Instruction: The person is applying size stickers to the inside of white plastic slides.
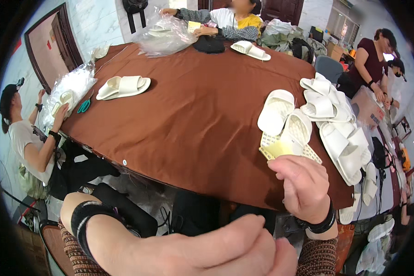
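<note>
Big round brown-clothed counter (193,115), white foam slippers (336,124) piled right; right hand (303,186) fingers pinching pale yellow card (277,149), left hand (225,250) fingers curled together

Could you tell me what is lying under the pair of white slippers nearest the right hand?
Under the white slippers lies a pale yellow card, its near edge pinched by the right hand, all on the brown tablecloth. The card's far part is hidden beneath the slippers.

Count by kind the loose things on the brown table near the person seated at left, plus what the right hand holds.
Loose white foam slide slippers: 2
Teal-handled scissors: 1
Clear plastic bag of slippers: 1
Pale yellow flat card in the grip of the right hand: 1
Total: 5
</note>
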`<state>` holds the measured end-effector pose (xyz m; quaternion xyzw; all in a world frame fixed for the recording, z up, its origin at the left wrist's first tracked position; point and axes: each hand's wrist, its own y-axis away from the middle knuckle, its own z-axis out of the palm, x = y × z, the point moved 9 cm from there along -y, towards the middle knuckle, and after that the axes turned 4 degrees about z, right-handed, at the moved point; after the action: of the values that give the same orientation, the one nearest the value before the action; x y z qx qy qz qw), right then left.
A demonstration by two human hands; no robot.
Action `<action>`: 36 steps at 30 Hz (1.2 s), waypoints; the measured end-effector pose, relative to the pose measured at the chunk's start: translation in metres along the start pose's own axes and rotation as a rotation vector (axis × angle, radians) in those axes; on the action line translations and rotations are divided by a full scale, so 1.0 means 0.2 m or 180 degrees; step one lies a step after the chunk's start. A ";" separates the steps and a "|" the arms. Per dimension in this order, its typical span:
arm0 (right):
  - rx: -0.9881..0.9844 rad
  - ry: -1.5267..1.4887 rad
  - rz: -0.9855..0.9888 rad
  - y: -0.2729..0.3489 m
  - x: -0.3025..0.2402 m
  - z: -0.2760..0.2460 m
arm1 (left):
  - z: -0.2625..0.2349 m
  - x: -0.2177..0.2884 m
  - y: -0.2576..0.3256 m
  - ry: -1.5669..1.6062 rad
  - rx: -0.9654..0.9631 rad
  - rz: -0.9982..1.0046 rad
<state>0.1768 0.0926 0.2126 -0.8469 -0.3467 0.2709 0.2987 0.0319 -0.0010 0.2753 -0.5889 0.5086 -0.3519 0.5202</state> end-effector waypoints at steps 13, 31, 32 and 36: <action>-0.0668 -0.1820 0.0912 0.00 0.32 0.40 | 0.06 -1.31 0.76 -0.1454 -0.3613 -0.1357; -0.0992 -0.1947 0.0559 0.04 0.33 0.44 | -0.83 -2.67 1.53 -0.3514 -0.2985 -0.4090; -0.0949 -0.1929 0.0625 0.04 0.35 0.44 | -0.79 -2.69 1.55 -0.3465 -0.3038 -0.4038; -0.1028 -0.1865 0.0411 0.07 0.35 0.49 | -0.86 -2.63 1.53 -0.3364 -0.2713 -0.3955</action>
<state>0.1606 0.1672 0.1191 -0.7897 -0.4018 0.4626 0.0306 -0.3258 0.4799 0.0742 -0.9824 -0.1163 -0.0361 0.1413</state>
